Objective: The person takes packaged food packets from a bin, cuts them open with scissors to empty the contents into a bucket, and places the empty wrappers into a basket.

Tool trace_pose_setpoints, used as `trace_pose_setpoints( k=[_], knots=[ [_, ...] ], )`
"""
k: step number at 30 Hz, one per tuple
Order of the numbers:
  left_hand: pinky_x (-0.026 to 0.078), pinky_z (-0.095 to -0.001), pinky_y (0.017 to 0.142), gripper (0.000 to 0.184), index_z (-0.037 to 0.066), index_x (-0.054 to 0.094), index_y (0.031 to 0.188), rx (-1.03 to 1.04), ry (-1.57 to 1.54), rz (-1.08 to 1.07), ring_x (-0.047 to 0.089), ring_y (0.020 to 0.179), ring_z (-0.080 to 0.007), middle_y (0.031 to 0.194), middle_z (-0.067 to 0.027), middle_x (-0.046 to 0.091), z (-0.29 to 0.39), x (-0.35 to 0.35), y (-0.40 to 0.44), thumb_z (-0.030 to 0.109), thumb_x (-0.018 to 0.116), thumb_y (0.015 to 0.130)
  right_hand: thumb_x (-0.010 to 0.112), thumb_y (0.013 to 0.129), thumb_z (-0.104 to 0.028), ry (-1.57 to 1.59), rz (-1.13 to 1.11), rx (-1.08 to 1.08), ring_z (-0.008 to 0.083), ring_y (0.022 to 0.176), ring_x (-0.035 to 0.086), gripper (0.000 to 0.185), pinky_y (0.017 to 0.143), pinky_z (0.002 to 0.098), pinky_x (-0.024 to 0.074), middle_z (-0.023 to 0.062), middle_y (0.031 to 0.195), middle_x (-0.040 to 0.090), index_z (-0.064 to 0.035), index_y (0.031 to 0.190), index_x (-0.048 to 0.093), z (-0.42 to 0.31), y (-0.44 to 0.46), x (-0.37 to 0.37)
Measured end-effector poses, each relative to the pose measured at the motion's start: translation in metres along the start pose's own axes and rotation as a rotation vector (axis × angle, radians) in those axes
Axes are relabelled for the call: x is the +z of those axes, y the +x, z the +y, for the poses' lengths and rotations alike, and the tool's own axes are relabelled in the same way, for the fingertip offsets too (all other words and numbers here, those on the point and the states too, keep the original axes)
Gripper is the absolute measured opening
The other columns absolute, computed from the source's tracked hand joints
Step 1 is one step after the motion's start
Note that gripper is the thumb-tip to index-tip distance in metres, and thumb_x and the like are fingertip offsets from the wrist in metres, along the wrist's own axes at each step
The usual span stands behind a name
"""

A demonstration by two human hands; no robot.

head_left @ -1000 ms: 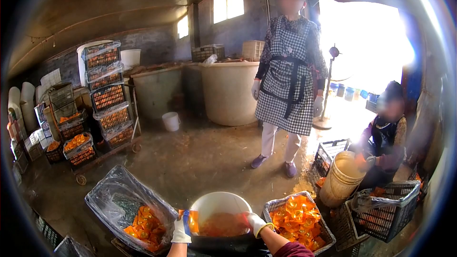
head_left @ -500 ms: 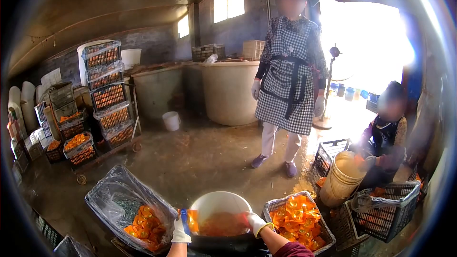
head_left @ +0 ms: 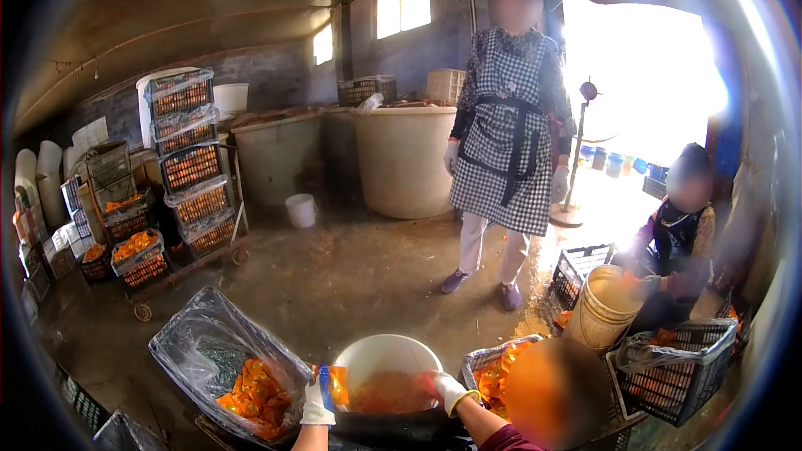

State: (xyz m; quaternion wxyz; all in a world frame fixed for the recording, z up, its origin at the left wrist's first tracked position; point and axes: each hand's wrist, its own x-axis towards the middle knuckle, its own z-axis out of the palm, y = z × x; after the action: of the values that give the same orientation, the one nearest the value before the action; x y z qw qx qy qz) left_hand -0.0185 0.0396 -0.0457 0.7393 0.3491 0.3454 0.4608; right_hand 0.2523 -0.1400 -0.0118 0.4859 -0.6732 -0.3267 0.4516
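My left hand (head_left: 318, 402), in a white glove, grips an upright orange packet (head_left: 337, 385) at the left rim of a white bucket (head_left: 386, 349). Reddish contents (head_left: 391, 392) sit low inside the bucket. My right hand (head_left: 452, 392), also gloved, is at the bucket's right side with its fingers closed. Something reddish and blurred shows at those fingertips; its kind cannot be made out. Left of the bucket, a plastic-lined crate (head_left: 185, 334) holds orange packets (head_left: 256, 397). Another crate (head_left: 477, 359) of packets stands right of it, largely covered by a blurred orange patch.
A person in a checked apron (head_left: 505, 134) stands ahead. Another person (head_left: 675, 242) sits at right by a tan bucket (head_left: 603, 305) and a black crate (head_left: 681, 367). Stacked crates (head_left: 192, 169) stand on a cart at left. Large tubs (head_left: 404, 163) line the back.
Both hands and the packet stay in nearly the same place. A blurred orange patch now covers much of the right crate. The two people have hardly moved.
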Motion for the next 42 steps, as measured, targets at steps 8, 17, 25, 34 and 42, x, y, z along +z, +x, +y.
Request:
trace_pose_setpoints(
  k=[8, 17, 25, 34, 42],
  knots=[
    [0.054, -0.0295, 0.067, 0.03, 0.006, 0.064, 0.102, 0.027, -0.007, 0.004, 0.063, 0.077, -0.0159, 0.089, -0.0039, 0.064, 0.0, 0.002, -0.001, 0.032, 0.069, 0.088, 0.066, 0.09, -0.03, 0.107, 0.031, -0.054, 0.0164, 0.076, 0.061, 0.033, 0.066, 0.0301, 0.049, 0.0073, 0.087, 0.067, -0.0017, 0.106, 0.065, 0.035, 0.029, 0.0],
    [0.05, -0.0301, 0.054, 0.049, 0.007, 0.063, 0.101, -0.131, -0.294, -0.185, 0.06, 0.061, -0.0184, 0.076, -0.0045, 0.063, 0.006, 0.016, -0.001, 0.054, 0.051, 0.092, 0.051, 0.093, -0.044, 0.002, 0.202, 0.138, 0.0186, 0.078, 0.062, 0.043, 0.068, 0.034, 0.0485, 0.0126, 0.088, 0.069, -0.0055, 0.105, 0.067, 0.057, 0.041, -0.008],
    [0.053, -0.0348, 0.08, 0.028, 0.008, 0.06, 0.108, 0.175, -0.291, 0.193, 0.064, 0.088, -0.0207, 0.099, -0.0068, 0.065, -0.006, 0.026, 0.015, 0.032, 0.058, 0.095, 0.048, 0.099, -0.021, 0.364, -0.134, 0.016, 0.014, 0.099, 0.061, 0.035, 0.084, 0.023, 0.0493, 0.0086, 0.116, 0.063, -0.004, 0.129, 0.055, -0.017, 0.041, 0.034],
    [0.049, -0.0281, 0.086, 0.052, 0.001, 0.058, 0.121, 0.057, 0.199, 0.049, 0.062, 0.099, -0.0148, 0.111, -0.0076, 0.064, 0.033, 0.036, -0.01, 0.043, 0.061, 0.091, 0.069, 0.085, -0.028, -0.425, -0.336, -0.351, 0.0242, 0.103, 0.06, 0.047, 0.09, 0.0327, 0.0452, 0.0152, 0.112, 0.065, -0.0073, 0.125, 0.057, 0.029, 0.057, 0.079],
    [0.047, -0.0286, 0.092, 0.056, 0.002, 0.059, 0.12, -0.05, 0.089, -0.208, 0.061, 0.103, -0.0174, 0.113, -0.0081, 0.065, 0.012, 0.033, 0.001, 0.048, 0.063, 0.089, 0.064, 0.087, -0.039, -0.483, -0.403, -0.185, 0.0243, 0.089, 0.065, 0.043, 0.081, 0.0335, 0.0488, 0.0152, 0.095, 0.069, -0.0099, 0.119, 0.062, 0.008, 0.034, 0.065]
  ],
)
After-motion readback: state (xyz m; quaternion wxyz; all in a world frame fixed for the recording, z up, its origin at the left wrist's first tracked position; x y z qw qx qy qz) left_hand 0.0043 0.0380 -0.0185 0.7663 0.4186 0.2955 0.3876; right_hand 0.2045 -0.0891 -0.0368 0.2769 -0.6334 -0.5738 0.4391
